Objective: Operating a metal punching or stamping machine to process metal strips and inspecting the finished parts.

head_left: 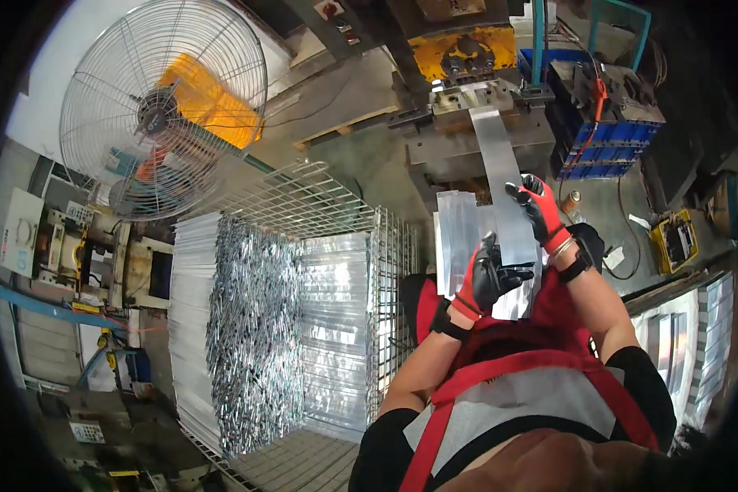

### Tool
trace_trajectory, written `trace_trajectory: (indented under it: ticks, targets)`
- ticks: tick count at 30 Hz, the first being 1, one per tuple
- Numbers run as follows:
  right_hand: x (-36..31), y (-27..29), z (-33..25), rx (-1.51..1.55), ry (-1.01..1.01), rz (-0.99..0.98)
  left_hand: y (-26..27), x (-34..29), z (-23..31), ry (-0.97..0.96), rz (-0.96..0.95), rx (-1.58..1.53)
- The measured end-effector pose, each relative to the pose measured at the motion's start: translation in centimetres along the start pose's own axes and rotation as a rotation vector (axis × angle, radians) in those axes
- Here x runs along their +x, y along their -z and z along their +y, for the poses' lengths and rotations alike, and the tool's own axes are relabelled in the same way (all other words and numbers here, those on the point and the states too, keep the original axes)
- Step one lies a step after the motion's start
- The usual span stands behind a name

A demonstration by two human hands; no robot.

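Strip [498,164]: long, flat, narrow, smooth, dull silver metal; straight sides. Its far end is set at the die [471,97] of the press [431,59], where worn yellow paint and dark, blocky steel are seen; its near end is brought over the lap, between the hands. More of the same metal is piled beneath and to the left in a stack [457,234], the sheets overlapped, the edges slightly uneven.

To the left, a wire basket [383,287] is packed with bundles [258,336]; a rough, glittering face is made by their massed ends, while smooth, pale sides are shown elsewhere. Ribbed plastic is noted in the blue crates [603,152], right of the press.

Edges: the strip's right side is bordered by the right hand, its left side by the stack. Open floor [348,160] is left between basket and press.

Grip: both hands are gloved in red and black. The right hand [535,205] is placed at the strip's right edge, thumb and fingers curved about it; whether it is pinched cannot be told. The left hand [498,275] is held wide, thumb and fingers spread around the near end's left corner; firm contact cannot be made out.
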State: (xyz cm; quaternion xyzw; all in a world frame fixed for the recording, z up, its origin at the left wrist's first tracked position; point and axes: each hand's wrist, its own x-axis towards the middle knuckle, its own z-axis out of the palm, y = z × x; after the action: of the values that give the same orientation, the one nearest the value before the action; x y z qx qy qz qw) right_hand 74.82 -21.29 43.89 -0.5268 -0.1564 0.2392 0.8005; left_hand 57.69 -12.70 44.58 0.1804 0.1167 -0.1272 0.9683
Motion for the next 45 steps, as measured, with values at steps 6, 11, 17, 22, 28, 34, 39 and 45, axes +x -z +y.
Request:
trace_trajectory:
  ticks: [6, 11, 17, 22, 28, 34, 39, 45]
  targets:
    - [3.8, -0.4, -0.1, -0.099, 0.111, 0.001, 0.0, 2.5, 1.8, 0.062, 0.117, 0.120]
    - [6.3, 0.0, 2.0, -0.123, 0.127, 0.013, -0.7, 4.5, 2.8, -0.026, 0.058, 0.315]
    - [6.1, -1.0, 1.8, -0.114, 0.077, -0.015, -0.5, 4.9, 3.2, -0.129, 0.125, 0.344]
    - [8.1, 0.1, 2.4, -0.131, 0.012, -0.007, -1.3, 5.7, 3.7, -0.096, 0.115, 0.283]
    - [8.6, -0.1, 3.2, -0.187, 0.034, 0.055, -1.0, 5.9, 3.5, -0.088, 0.177, 0.233]
    - [8.5, -0.4, 2.9, -0.212, 0.032, 0.080, -0.2, 6.3, 3.4, -0.106, 0.154, 0.177]
    - [8.6, -0.5, 2.8, -0.238, 0.083, 0.076, -0.2, 6.1, 3.5, -0.123, 0.230, 0.232]
    - [8.9, 0.0, 3.2, -0.249, 0.013, 0.112, -0.5, 6.1, 3.4, -0.137, 0.190, 0.230]
